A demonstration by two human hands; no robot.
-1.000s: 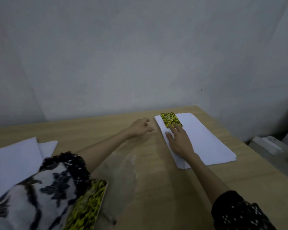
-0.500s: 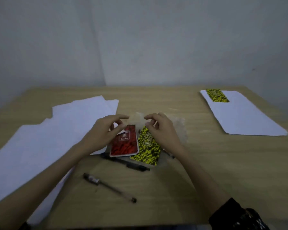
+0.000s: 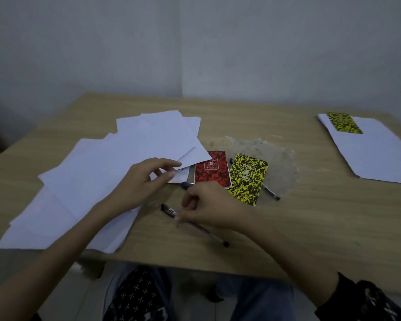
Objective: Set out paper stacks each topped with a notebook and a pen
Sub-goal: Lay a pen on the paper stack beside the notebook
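Reaching right hand [image 3: 208, 205] down onto near pen [image 3: 195, 224] on table [image 3: 310, 228], fingers curled over barrel, apparently pinching it; contact blurred. Left hand [image 3: 146, 181] pinching corner of a sheet from loose paper spread [image 3: 97, 172], thumb and forefinger closed on the edge. Red notebook [image 3: 212, 170] and yellow notebook [image 3: 249, 178] side by side just beyond both hands, second pen [image 3: 270, 193] poking out from under the yellow one. Finished stack [image 3: 375, 156] far right, topped with patterned notebook [image 3: 344, 122], no pen on it yet.

Risks:
- round barrel rolling off toward near table edge if pinch slips
- dragging one sheet fanning the spread further, shoving red notebook
- sheet corner creasing under pinch
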